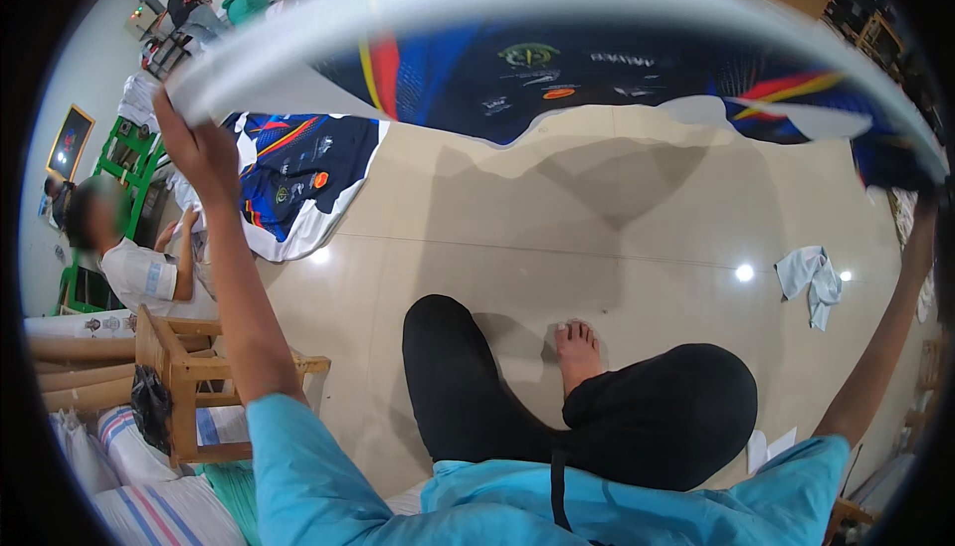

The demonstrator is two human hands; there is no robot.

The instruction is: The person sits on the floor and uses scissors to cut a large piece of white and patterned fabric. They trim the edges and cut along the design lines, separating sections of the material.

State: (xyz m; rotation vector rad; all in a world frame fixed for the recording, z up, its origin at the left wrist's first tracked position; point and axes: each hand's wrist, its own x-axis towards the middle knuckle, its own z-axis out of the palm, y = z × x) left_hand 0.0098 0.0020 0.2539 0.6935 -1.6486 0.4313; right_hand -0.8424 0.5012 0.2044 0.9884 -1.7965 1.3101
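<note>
Printed cloth stretches between left hand, gripping it, and right hand, apparently likewise.

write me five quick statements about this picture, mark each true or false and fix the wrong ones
1. The left hand and the right hand are holding up the printed fabric. True.
2. The small pale cloth on the right hangs over a chair. False: it lies on the tiled floor.
3. A second printed piece lies on the floor on the left. True.
4. The person's visible foot wears a shoe. False: it is bare.
5. A wooden stool stands on the left. True.
</note>
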